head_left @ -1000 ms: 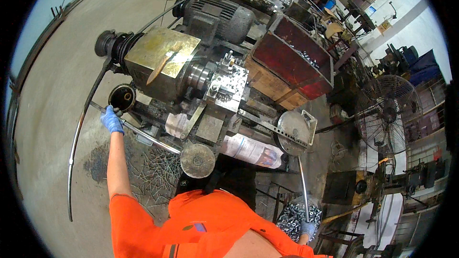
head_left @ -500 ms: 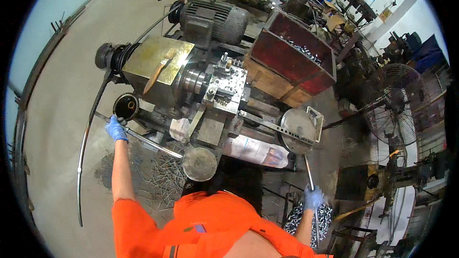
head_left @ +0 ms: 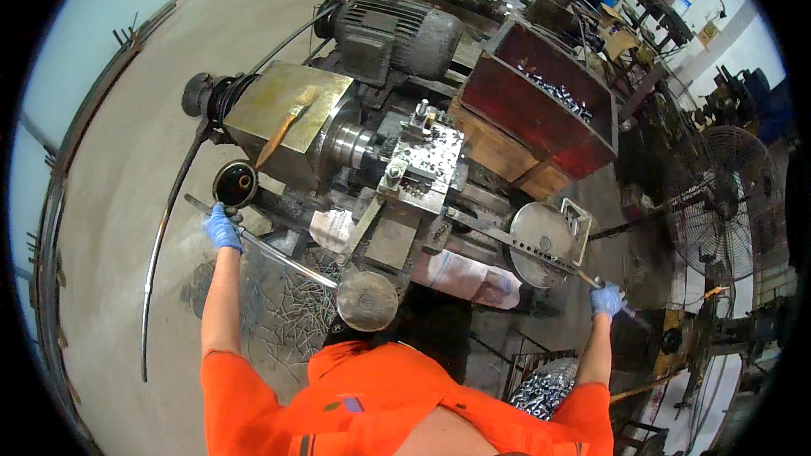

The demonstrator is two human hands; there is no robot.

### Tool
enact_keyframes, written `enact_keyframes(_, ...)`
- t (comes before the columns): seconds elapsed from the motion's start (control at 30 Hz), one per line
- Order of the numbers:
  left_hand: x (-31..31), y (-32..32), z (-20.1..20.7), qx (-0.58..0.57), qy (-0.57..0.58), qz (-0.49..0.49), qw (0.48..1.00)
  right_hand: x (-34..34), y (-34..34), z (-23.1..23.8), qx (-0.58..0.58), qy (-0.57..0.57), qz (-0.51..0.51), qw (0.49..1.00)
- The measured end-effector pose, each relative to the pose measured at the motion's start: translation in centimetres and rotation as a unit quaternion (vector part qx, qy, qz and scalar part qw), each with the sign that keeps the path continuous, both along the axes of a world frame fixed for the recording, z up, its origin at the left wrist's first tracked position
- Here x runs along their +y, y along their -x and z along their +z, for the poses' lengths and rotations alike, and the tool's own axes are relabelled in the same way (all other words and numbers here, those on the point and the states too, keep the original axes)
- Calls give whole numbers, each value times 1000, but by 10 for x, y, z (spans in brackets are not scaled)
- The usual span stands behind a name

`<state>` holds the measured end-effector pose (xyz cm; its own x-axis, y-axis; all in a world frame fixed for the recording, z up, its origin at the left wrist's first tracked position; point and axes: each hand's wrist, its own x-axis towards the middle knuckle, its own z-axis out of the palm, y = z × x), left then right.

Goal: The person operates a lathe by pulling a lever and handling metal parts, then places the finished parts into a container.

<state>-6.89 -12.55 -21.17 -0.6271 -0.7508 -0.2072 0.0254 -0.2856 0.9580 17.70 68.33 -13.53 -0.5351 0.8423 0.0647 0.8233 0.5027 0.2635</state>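
My left hand point(head_left: 222, 228), in a blue glove, is closed around a long metal lever point(head_left: 291, 263). That lever slants down to a round metal disc point(head_left: 367, 301) at the front of a lathe-like machine. At the right, my gloved right hand point(head_left: 606, 298) grips another metal lever point(head_left: 585, 278) beside a large round plate point(head_left: 538, 236) and a perforated bar point(head_left: 507, 239). Between my hands sit the metal tool block point(head_left: 422, 165), strewn with dark bits, and the shiny spindle point(head_left: 346, 145). An oily round pot point(head_left: 235, 184) is just beyond my left hand.
A brush point(head_left: 283, 131) lies on the machine's metal cover. Behind it stands an electric motor point(head_left: 397, 32). A red bin point(head_left: 541, 101) holds small metal parts; more fill a basket point(head_left: 545, 388) below my right arm. Right of me is a fan point(head_left: 722, 203). Metal scrap litters the floor.
My right hand has swung its lever outward and up, away from the basket, so it now points out to the right. My left hand stays on its lever. The view has shifted slightly.
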Motion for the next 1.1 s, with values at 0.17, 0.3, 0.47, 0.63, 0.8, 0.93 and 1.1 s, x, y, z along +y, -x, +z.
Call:
enact_keyframes(0.17, -9, 9, -20, -9, 13, -38, 999, 0, 62, 0, -11, -29, -17, 999)
enact_keyframes(0.3, -15, -7, -2, -86, 38, -127, 988, -38, 52, -9, 50, -33, 75, 995)
enact_keyframes(0.47, -67, -24, -64, -87, -42, -128, 987, -64, -16, -48, 310, 78, 161, 934)
enact_keyframes(0.63, -37, -42, -110, -257, 415, -334, 806, -129, -18, -12, 436, 292, 161, 836)
enact_keyframes(0.8, 5, -25, -77, -335, 693, -467, 435, -270, 48, 59, 367, 491, 292, 734)
enact_keyframes(0.93, -10, -24, -98, -287, 768, -459, 342, -366, 105, 86, 299, 519, 375, 708)
enact_keyframes(1.1, 49, -39, -82, -371, 643, -387, 547, -402, 152, 47, 389, 377, 471, 696)
